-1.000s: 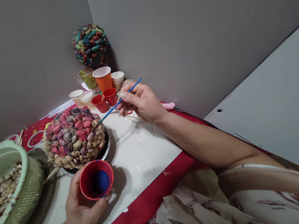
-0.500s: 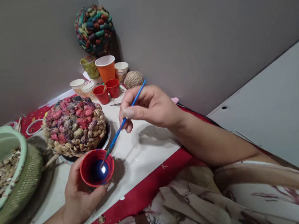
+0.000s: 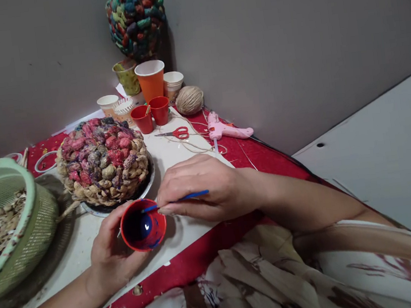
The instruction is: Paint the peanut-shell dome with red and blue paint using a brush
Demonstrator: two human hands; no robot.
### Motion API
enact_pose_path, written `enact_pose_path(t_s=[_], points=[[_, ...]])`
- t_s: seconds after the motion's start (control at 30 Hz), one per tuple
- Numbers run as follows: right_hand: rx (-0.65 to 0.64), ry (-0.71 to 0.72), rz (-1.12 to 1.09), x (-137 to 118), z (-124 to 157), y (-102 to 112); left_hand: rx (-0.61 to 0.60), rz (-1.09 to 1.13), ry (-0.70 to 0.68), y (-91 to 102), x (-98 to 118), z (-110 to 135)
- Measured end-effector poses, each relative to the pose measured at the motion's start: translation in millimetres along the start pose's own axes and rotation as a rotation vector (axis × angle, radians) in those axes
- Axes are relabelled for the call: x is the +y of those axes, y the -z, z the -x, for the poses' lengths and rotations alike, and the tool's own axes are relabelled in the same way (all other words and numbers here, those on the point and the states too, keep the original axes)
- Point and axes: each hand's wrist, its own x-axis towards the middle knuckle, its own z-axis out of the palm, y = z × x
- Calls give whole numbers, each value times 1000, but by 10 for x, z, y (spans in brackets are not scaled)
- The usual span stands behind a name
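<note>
My left hand [image 3: 109,253] is wrapped round a small red cup [image 3: 159,224] with dark blue paint [image 3: 135,227] in it, tilted a little toward me. Between the fingers of my right hand [image 3: 202,189] is a thin blue paintbrush [image 3: 191,195], lying nearly level. Its tip reaches inside the cup, near the far wall; whether it touches the paint I cannot tell. Just behind the cup, a round piece covered in peanut shells [image 3: 102,154] rests on a metal dish [image 3: 151,178]. Its top shells are pink, red, purple and grey; the lower ones are bare tan.
At left stands a green basket [image 3: 44,214] of shells. Behind are red cups [image 3: 142,120], an orange cup [image 3: 151,85], paper cups, a twine ball [image 3: 189,100], red-handled scissors [image 3: 178,133] and a pink glue gun [image 3: 227,129]. A multicoloured shell-covered ball [image 3: 137,22] stands by the wall.
My right hand has come down and turned over, so the brush went from steep to almost level. The cup has shifted slightly right. The scissors and glue gun have come into sight.
</note>
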Motion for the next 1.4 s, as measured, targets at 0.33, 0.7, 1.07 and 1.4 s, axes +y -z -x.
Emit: enact_pose_path(t_s=[0.33,0.7,1.07,1.4], points=[[61,-39,-59,-8,27,-87,-32,32,26,25,-8,10],[245,-263,-292,-19,-11,-73,14,101,126,17,-15,39],[532,-761,-932,274,-114,-65,157,251,369,32,-45,90],[875,-759,-851,557,-106,5,176,211,362,40,-68,115]])
